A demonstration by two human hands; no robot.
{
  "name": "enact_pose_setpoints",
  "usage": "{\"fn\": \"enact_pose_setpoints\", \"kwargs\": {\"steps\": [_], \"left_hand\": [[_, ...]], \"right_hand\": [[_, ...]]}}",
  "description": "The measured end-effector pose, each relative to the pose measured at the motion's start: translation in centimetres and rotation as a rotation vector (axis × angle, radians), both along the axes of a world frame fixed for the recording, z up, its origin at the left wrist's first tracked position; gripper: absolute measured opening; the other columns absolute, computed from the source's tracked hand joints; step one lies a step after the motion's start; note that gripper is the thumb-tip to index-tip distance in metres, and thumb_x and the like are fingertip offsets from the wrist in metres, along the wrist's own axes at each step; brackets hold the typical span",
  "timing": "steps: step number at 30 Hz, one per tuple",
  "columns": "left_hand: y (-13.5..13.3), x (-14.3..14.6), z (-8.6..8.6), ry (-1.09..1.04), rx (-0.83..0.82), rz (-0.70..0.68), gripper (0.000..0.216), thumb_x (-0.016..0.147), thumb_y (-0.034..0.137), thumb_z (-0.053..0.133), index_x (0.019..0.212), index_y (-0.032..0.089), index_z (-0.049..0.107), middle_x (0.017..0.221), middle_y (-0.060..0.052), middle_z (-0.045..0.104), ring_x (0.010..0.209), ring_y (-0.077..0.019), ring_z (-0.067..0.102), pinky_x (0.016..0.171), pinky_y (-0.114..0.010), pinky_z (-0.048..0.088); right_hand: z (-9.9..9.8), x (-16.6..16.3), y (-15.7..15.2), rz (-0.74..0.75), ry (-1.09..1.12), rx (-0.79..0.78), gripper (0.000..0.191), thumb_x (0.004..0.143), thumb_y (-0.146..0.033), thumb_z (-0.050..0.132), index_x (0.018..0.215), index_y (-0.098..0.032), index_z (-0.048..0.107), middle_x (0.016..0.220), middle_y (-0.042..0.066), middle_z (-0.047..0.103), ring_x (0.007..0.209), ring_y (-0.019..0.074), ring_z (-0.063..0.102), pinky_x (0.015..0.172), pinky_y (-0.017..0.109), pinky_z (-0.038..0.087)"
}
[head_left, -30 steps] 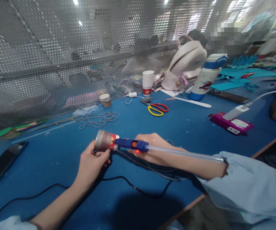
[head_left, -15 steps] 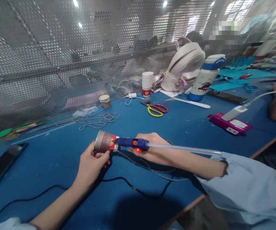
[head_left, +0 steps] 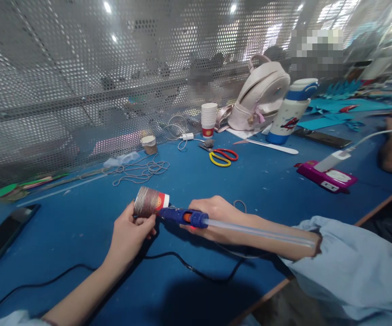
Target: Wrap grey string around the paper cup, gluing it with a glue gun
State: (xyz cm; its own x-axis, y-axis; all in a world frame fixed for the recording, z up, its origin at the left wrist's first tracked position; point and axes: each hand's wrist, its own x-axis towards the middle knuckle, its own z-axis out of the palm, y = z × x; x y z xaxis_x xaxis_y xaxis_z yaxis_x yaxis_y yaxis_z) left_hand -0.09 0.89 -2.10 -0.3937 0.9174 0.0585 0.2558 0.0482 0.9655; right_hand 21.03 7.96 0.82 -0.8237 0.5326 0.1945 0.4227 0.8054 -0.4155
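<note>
A small paper cup (head_left: 147, 202), mostly wound with grey cord, lies tilted on its side with its red and white end bare. My left hand (head_left: 133, 228) grips the cup from the left and below, fingers closed on it. In my right hand (head_left: 218, 217) is a blue hot glue gun (head_left: 182, 216), its nozzle at the lower side of the cup near the edge of the wound cord. A clear glue stick (head_left: 260, 233) sticks out of the gun's back over my right forearm. Loose cord (head_left: 239, 206) shows behind my right hand.
Scissors (head_left: 221, 156), stacked paper cups (head_left: 209, 120), a cord heap (head_left: 143, 168) and another cup (head_left: 149, 144) stand farther back. A backpack (head_left: 260, 97), bottle (head_left: 292, 113) and purple power strip (head_left: 326, 175) are right. A phone (head_left: 7, 233) lies left; a black cable (head_left: 189, 266) crosses in front.
My right hand has moved the glue gun down and slightly left, so its nozzle shifted from the cup's middle to its lower side. My left hand and the cup have barely moved.
</note>
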Motion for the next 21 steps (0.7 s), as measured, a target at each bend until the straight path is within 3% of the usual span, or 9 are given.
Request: {"fn": "enact_pose_setpoints", "kwargs": {"steps": [6,11,18,21], "left_hand": [[-0.1,0.0,0.0,0.004,0.002,0.000,0.026,0.069,0.028,0.070,0.087,0.017,0.055,0.048,0.007,0.060,0.041,-0.0104,0.056,0.041,-0.018,0.042],[-0.1,0.0,0.0,-0.003,0.003,-0.009,0.028,0.067,0.029,0.071,0.086,0.016,0.054,0.047,0.006,0.059,0.041,-0.0110,0.056,0.040,-0.019,0.043],[-0.1,0.0,0.0,0.001,0.015,0.011,0.028,0.066,0.030,0.071,0.085,0.016,0.055,0.049,0.006,0.059,0.041,-0.0101,0.056,0.040,-0.018,0.043],[-0.1,0.0,0.1,-0.001,0.011,-0.004,0.029,0.066,0.030,0.071,0.086,0.016,0.055,0.049,0.006,0.059,0.042,-0.0102,0.056,0.041,-0.018,0.043]], "right_hand": [[0.7,0.2,0.4,-0.052,0.112,-0.022,0.020,0.088,-0.032,0.053,0.078,-0.016,0.061,0.073,0.004,0.064,0.060,0.0114,0.055,0.055,0.022,0.034],[0.3,0.2,1.1,-0.165,0.208,-0.093,0.025,0.084,-0.039,0.060,0.075,-0.015,0.061,0.067,0.002,0.061,0.055,0.0095,0.050,0.053,0.021,0.031],[0.4,0.2,0.9,-0.085,0.230,-0.074,0.026,0.085,-0.037,0.059,0.072,-0.015,0.060,0.064,0.000,0.057,0.052,0.0080,0.045,0.052,0.021,0.028],[0.5,0.2,1.0,-0.128,0.226,-0.110,0.027,0.083,-0.040,0.060,0.073,-0.015,0.061,0.062,0.000,0.057,0.052,0.0080,0.044,0.052,0.021,0.028]]}}
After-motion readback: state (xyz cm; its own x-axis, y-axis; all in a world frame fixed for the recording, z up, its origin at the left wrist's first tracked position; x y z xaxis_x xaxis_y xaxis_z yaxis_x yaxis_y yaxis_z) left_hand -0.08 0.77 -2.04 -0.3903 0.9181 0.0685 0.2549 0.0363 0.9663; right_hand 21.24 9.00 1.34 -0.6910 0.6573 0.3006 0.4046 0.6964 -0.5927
